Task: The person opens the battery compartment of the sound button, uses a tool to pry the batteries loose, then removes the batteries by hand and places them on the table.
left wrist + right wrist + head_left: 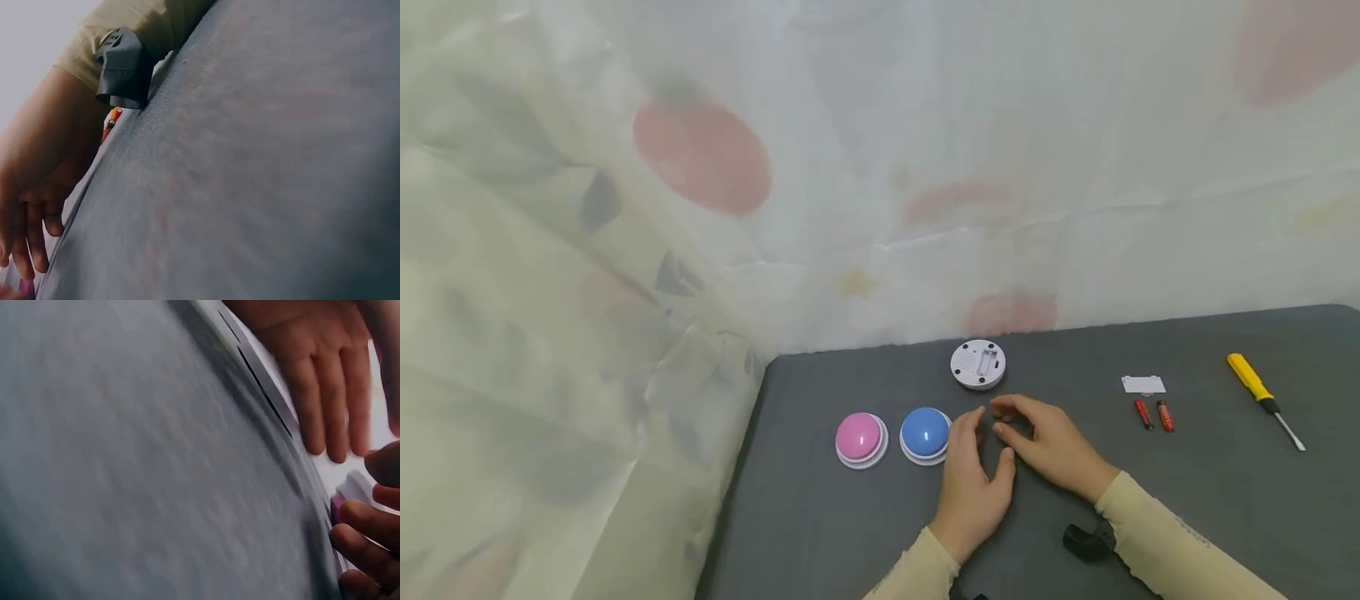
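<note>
Printed sheeting (880,167) borders this workspace's grey table (835,533).

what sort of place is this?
Probably an improvised workstation or recording booth: a patterned sheet hangs behind and left of a dark grey table, which holds a slotted screwdriver and a round white device with its battery compartment open.

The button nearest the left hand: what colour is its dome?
Its dome is blue, clearest in the head view.

Soft light is falling evenly over the head view, glinting on the blue dome (925,432), while both dim wrist views are blurring the table (250,175).
</note>
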Demonstrator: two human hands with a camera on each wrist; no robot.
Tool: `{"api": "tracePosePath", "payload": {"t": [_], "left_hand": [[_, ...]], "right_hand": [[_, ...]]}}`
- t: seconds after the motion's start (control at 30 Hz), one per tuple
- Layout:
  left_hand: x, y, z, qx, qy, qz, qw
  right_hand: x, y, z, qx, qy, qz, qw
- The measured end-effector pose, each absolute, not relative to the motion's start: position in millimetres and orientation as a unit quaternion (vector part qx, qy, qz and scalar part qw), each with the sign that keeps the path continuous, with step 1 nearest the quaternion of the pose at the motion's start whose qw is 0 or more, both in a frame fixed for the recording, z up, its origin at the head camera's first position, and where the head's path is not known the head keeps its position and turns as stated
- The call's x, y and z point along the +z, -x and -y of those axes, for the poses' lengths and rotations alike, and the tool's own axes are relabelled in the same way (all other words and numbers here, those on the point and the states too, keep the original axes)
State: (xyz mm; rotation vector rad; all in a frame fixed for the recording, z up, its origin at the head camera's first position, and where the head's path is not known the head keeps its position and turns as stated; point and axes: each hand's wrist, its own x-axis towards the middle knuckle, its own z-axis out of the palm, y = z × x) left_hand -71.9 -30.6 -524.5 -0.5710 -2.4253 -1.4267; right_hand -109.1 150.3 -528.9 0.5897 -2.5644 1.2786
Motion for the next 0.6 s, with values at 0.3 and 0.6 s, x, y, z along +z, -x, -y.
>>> {"api": "tracePosePath", "payload": {"t": [0.3, 0.6], "left_hand": [[-527, 62, 76, -0.458, 0.152, 0.823, 0.3], [-534, 66, 93, -0.483, 0.089, 0.837, 0.241]], "right_hand": [[-525, 104, -126, 0.412, -0.245, 0.875, 0.071], [-524, 106, -98, 0.394, -0.249, 0.884, 0.048]]}}
